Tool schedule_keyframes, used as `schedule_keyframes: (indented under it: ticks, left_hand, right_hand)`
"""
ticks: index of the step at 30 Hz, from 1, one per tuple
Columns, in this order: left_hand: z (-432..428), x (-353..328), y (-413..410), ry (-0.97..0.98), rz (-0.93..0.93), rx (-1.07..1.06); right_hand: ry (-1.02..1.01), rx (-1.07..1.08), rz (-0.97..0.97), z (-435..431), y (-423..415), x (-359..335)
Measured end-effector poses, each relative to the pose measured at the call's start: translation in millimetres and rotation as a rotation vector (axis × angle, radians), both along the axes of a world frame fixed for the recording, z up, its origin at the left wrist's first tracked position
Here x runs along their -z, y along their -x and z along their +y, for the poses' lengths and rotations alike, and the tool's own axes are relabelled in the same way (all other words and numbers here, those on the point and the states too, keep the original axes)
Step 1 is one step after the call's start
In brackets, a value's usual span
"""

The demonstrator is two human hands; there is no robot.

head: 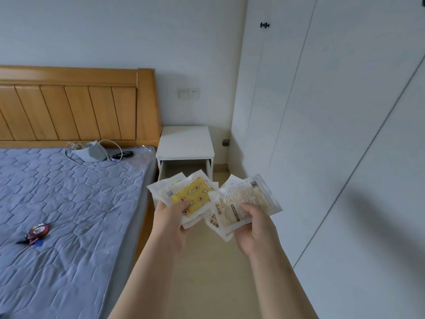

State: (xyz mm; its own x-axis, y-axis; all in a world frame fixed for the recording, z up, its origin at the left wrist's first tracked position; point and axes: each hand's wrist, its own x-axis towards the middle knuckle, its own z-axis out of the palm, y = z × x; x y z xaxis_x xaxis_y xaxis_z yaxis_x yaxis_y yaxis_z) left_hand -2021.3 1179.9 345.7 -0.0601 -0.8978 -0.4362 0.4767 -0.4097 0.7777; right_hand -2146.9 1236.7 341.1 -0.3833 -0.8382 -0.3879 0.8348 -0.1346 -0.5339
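Head view: both hands are up over a strip of floor [207,268], with the bed [69,203] edge close on the left and the wardrobe [333,134] doors further off on the right. That strip is the only open lane. Straight ahead is the nightstand [186,141], tight against the headboard [69,107], with its drawer [184,168] pulled out toward the hands. The left hand [171,217] pinches the left stack [161,192] of clear-wrapped packets. Its thumb presses on the lower corner of the yellow packet [192,196] on top, and its fingers are curled underneath. The stack fans up and right from the grip, and its far edges overlap the drawer front in the picture; I cannot tell whether they touch it. The right hand [255,226] grips the right stack [248,199], printed sides up, with its thumb folded over the near edge and its fingers mostly hidden behind. These packets splay up and right of the grip, and one hangs low on the left. The inner edges of the two stacks meet between the hands; I cannot tell whether they touch. On the bed, well clear of the hands, are a toy [38,231] and, by the headboard, a bag [90,151] with a cable.
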Motion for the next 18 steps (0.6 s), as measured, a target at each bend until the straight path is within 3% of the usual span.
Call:
schedule_keyframes:
  ticks: [10, 18]
  left_hand:
    - [-166, 1, 27, -0.038, 0.031, -0.179]
    - [-312, 18, 27, -0.031, 0.037, -0.157]
  right_hand:
    - [-0.053, -0.170, 0.008, -188, 35, 2]
    - [-0.097, -0.161, 0.035, -338, 39, 24]
